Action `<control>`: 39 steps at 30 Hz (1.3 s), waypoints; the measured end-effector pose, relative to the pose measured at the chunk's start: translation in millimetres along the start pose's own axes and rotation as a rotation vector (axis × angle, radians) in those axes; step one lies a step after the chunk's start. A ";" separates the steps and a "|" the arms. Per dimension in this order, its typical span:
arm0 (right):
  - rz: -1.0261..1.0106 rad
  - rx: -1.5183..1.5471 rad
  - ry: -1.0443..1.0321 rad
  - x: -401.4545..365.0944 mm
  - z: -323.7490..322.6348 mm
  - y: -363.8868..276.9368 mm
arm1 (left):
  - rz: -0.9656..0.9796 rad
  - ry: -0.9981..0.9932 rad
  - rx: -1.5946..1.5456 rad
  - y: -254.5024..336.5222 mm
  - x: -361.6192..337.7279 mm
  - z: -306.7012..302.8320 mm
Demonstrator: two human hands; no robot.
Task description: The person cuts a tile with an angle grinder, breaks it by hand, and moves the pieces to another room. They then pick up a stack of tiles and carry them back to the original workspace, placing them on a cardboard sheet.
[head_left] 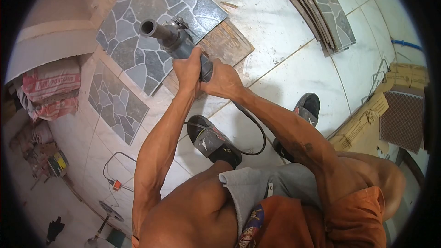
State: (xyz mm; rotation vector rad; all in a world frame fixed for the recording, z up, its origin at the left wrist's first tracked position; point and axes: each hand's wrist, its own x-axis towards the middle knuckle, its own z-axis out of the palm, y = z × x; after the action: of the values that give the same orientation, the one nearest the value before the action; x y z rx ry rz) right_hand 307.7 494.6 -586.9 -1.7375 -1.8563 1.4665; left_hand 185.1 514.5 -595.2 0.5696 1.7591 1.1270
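With both hands I grip a dark grey angle grinder (178,45) above the tiles. My left hand (187,70) is wrapped round its body from the left, and my right hand (223,79) closes on the rear part from the right. A hollow, pipe-like piece (154,29) sticks up from the tool's head. Beneath the grinder lies a large stone-patterned tile (146,7), resting partly on a worn wooden board (232,41). From the tool's rear a black cord (255,126) loops down past my feet. The underside of the grinder's head is hidden.
A smaller cut piece of patterned tile (117,102) lies at the left. Stacked tiles (317,7) stand at the upper right. Cardboard (360,121) sits to the right, cement bags (51,85) to the left. An orange plug connector (116,185) is on the floor.
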 end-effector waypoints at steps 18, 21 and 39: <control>0.014 0.000 -0.016 -16.9 -1.8 13.8 | 0.031 0.002 -0.063 -11.7 -19.3 8.0; 0.038 -0.006 -0.037 -19.8 -3.1 14.2 | 0.022 -0.035 -0.051 -9.3 -26.4 7.4; 0.060 0.012 -0.077 -39.3 -11.8 20.6 | 0.020 0.022 -0.042 -17.8 -45.2 16.1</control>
State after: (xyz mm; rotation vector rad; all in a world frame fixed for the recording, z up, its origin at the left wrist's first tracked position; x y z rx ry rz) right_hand 340.5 463.5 -578.7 -1.7696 -1.8437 1.5844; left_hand 221.5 478.7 -592.2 0.5517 1.7478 1.1852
